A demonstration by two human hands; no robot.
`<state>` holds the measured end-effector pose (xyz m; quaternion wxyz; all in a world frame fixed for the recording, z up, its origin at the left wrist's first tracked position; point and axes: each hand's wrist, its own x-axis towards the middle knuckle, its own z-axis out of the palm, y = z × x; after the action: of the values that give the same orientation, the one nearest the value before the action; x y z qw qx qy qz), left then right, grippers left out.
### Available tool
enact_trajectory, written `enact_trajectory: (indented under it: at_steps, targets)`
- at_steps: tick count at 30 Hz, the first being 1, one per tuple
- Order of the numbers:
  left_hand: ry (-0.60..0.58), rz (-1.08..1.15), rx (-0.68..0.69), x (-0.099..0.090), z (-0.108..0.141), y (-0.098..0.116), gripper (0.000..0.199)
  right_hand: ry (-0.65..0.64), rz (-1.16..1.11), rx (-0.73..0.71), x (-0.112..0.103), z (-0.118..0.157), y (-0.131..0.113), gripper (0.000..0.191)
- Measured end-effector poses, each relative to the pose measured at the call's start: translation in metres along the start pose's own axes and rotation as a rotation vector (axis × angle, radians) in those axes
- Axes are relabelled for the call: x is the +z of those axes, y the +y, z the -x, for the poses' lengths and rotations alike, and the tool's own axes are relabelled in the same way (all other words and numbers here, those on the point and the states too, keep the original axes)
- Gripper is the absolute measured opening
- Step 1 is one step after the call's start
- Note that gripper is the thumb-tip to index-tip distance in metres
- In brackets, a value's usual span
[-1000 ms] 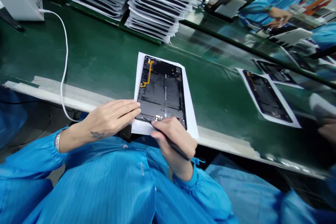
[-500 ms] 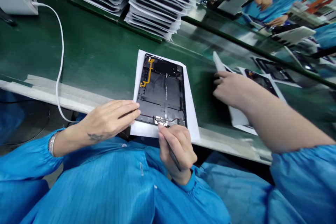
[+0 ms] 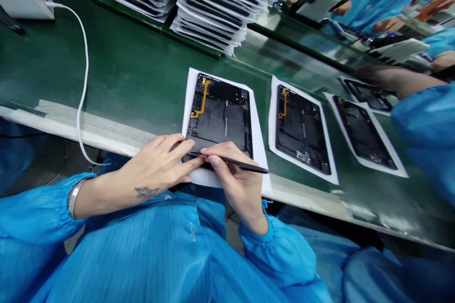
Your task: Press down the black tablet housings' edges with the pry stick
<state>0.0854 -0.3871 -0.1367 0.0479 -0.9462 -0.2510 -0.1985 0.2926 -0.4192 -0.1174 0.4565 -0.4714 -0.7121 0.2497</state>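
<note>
The left hand (image 3: 156, 165), fingers loosely spread, rests on the near edge of the tablet frame (image 3: 220, 120), whose long axis runs away from it; the right hand (image 3: 236, 180) pinches a stylus (image 3: 245, 164) across that edge.

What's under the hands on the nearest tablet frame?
The black tablet frame lies on a white paper sheet. The left hand and right hand cover its lower end, so what is there cannot be seen. Above them, a yellow flex cable shows.

The green belt (image 3: 135, 71) leaves passage left of the tablet frame (image 3: 220, 118); stacked frames (image 3: 213, 9) block the far side.
</note>
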Motion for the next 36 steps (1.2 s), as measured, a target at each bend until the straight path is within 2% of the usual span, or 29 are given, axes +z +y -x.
enact_trajectory:
  at_steps: [7,13,18,20,28,32,36]
  targets:
    - [0.042,0.030,0.004,0.003,0.001,-0.001,0.042,-0.048,0.039,-0.011,0.001,0.002,0.006,0.015]
    - [0.075,0.018,0.016,0.004,0.001,-0.002,0.034,-0.102,0.051,-0.131,0.000,-0.004,0.004,0.018]
    - [0.236,0.059,0.119,0.003,0.011,-0.012,0.024,-0.145,0.075,-0.133,-0.003,-0.007,0.002,0.015]
    - [0.273,0.076,0.120,0.001,0.013,-0.014,0.021,-0.151,0.073,-0.120,-0.007,-0.006,0.003,0.014]
    - [0.190,0.020,0.062,-0.004,0.000,-0.007,0.021,-0.105,0.170,-0.053,-0.039,0.009,0.006,0.015]
    - [0.157,-0.010,0.057,-0.004,-0.008,-0.003,0.020,-0.104,0.217,-0.086,-0.037,0.013,0.002,0.015]
    - [0.162,0.058,0.084,0.001,-0.013,0.000,0.022,-0.059,0.248,-0.129,-0.032,0.017,0.004,0.018]
